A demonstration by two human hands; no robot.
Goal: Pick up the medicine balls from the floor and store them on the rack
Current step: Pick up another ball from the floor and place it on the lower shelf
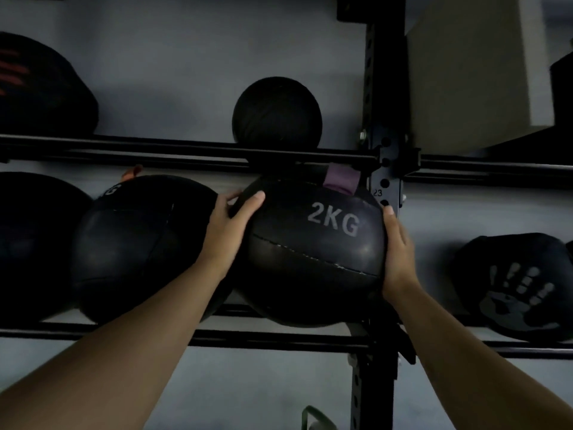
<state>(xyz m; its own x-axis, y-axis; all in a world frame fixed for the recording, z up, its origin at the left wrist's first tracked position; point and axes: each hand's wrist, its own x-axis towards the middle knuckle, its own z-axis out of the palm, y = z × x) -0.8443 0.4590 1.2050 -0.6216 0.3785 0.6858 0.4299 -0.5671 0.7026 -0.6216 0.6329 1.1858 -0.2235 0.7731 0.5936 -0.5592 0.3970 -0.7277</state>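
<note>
A black medicine ball marked 2KG (313, 252) with a purple tab on top sits at the middle shelf of the black rack (192, 338), beside the upright post. My left hand (231, 226) presses its left side, thumb on top. My right hand (398, 252) cups its right side. Both hands grip the ball between them. Its underside rests on or just above the shelf rails; I cannot tell which.
Another black medicine ball (139, 246) touches the 2KG ball on the left, with a darker one (34, 243) beyond. A small black ball (277, 111) sits on the upper shelf. A ball with a handprint (514, 287) lies right of the rack post (383, 169).
</note>
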